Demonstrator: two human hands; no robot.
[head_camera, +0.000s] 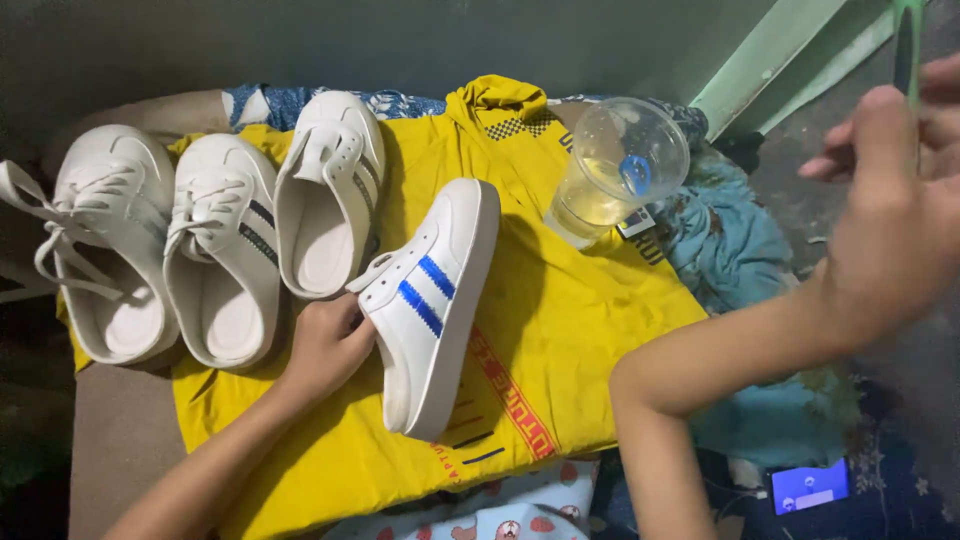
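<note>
Left grip (325, 345) I've got clamped on the blue-striped white sneaker (435, 305); right grip (890, 220) pinches a green stick (910, 45).

Plastic cup (615, 170), three white shoes (225, 250)

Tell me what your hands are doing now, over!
Left hand grips white blue-striped slip-on shoe, tipped on its side on yellow cloth. Right hand raised, pinching thin green stick. Clear plastic cup nearby.

The left hand (325, 345) reaches forward from a bare, outstretched forearm, fingers curled in a grip. The right hand (890, 215) is raised high, elbow bent, fingers pinched together.
</note>
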